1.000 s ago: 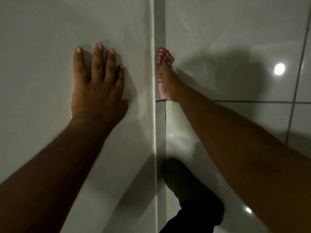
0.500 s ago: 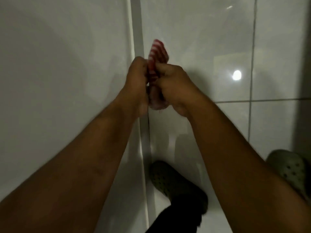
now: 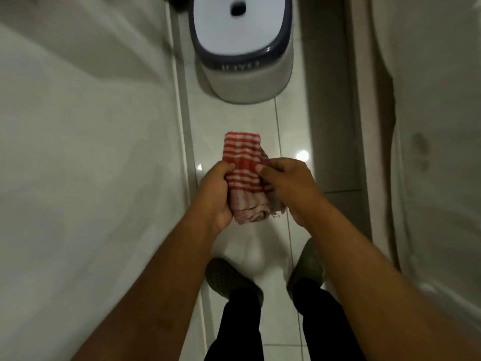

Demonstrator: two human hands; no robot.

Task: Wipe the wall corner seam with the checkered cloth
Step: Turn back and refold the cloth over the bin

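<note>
The white bin with the dark blue rim stands on the floor ahead of the feet; raised lettering runs along its front edge but is too blurred to read, and its lid shows one dark round hole, so its contents cannot be seen. The checkered cloth, red and white and folded into a thick strip, is held over the floor tiles between both hands. The left hand has a closed grip on the cloth's left edge, and the right hand pinches its right edge with thumb and fingers. Compared with half a second ago, the view has tipped down from the wall to the floor, and the cloth is away from the corner seam, which runs just left of the hands. Two green clogs show below.
</note>
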